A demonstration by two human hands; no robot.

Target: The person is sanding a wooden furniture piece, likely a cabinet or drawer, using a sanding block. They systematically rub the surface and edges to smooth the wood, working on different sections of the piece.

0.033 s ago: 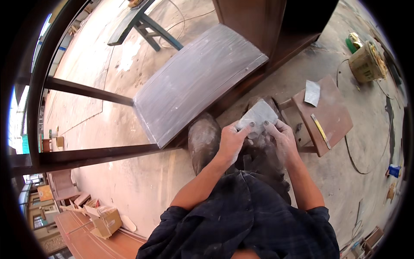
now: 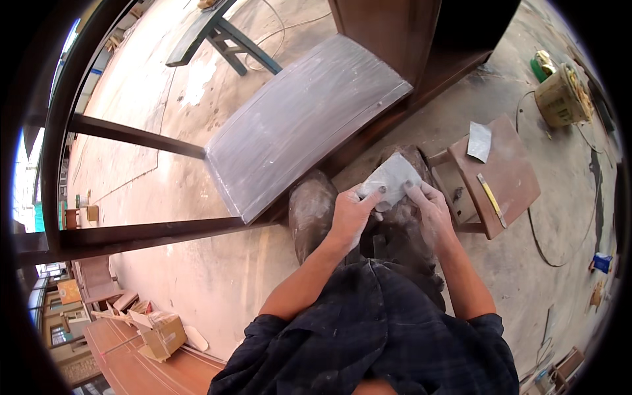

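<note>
A small grey, dusty sheet of sandpaper is held between my two hands above my knees. My left hand pinches its left lower corner, thumb on top. At the opposite edge, my right hand grips it the same way. White dust coats the fingers of both. Just ahead and to the left lies a wide wooden panel with a grey, dust-streaked surface, part of a dark brown furniture frame. Neither hand touches the panel.
A brown stool at my right carries another grey sheet and a yellow-handled strip tool. Beyond it stand a bucket and a hose on the floor. A cardboard box sits behind left; a green trestle stands ahead.
The sheet has tilted slightly between my hands, and my right thumb sits a little higher on it. Both hands keep hold of it.
</note>
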